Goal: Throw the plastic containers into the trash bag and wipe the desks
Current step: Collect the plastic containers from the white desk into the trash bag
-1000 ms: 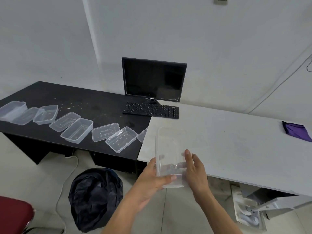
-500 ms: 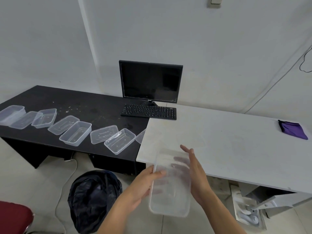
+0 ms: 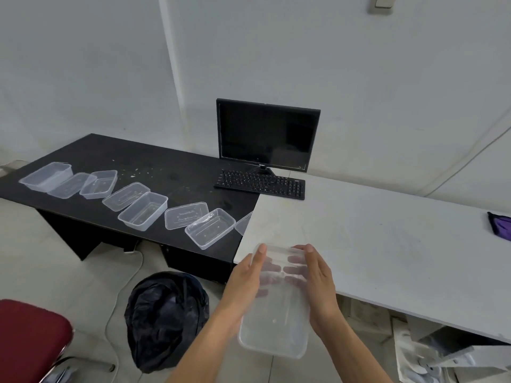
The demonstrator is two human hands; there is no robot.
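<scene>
A clear plastic container (image 3: 275,324) is pressed between my left hand (image 3: 244,283) and my right hand (image 3: 318,283), just off the white desk's (image 3: 373,244) front edge. Fingers of both hands show through the plastic. Several more clear containers and lids (image 3: 143,211) lie in a row along the front of the black desk (image 3: 179,172). A black trash bag (image 3: 166,319) stands open on the floor, below and left of my hands. A purple cloth (image 3: 502,226) lies at the white desk's right end.
A black monitor (image 3: 266,135) and keyboard (image 3: 261,184) sit where the two desks meet. A dark red chair seat (image 3: 27,338) is at the lower left. A white cable (image 3: 121,283) runs across the floor, and white clutter (image 3: 425,363) lies under the white desk.
The container has come down from upright in front of the white desk to lying lower and flatter between my hands, nearer to me. My view has shifted a little left.
</scene>
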